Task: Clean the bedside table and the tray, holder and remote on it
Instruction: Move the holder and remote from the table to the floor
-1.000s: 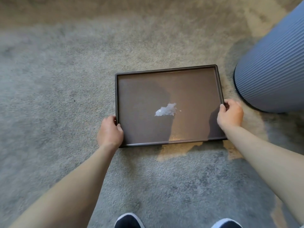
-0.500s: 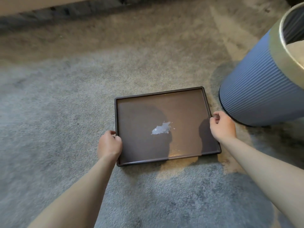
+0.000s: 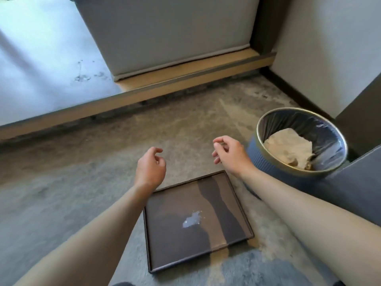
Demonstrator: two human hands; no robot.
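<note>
Now your left hand [image 3: 150,169] and right hand [image 3: 229,154] hover empty, fingers loosely curled, above the far edge of the tray [image 3: 195,221] lying on the carpet [image 3: 72,203] left of the bin [image 3: 301,145], so next probably fetch something to wipe its pale smear [image 3: 192,219].

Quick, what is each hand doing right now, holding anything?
Left hand: open, fingers loosely curled, holding nothing, above the tray.
Right hand: open, fingers loosely curled, holding nothing.

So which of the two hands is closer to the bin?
The right hand, raised beside the blue ribbed bin; the left hand hovers further away.
</note>
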